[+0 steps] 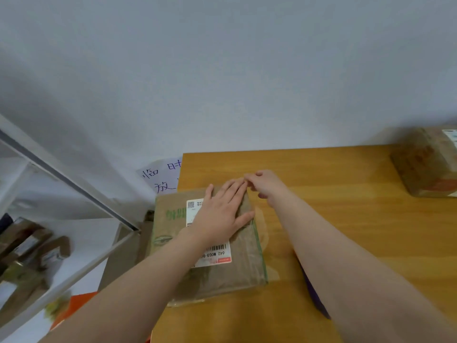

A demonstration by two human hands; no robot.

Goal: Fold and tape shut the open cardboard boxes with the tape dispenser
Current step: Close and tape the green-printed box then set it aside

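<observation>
While the left hand [220, 216] is pressing flat on the folded box [222, 276] at the bench's [346, 219] left edge, the right hand [265, 185] is curling at its far corner, grip unclear; taping's looking underway, 2nd box [425, 162] far right.

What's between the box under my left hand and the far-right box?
Head view: only bare tabletop there, crossed by the right forearm.
</observation>
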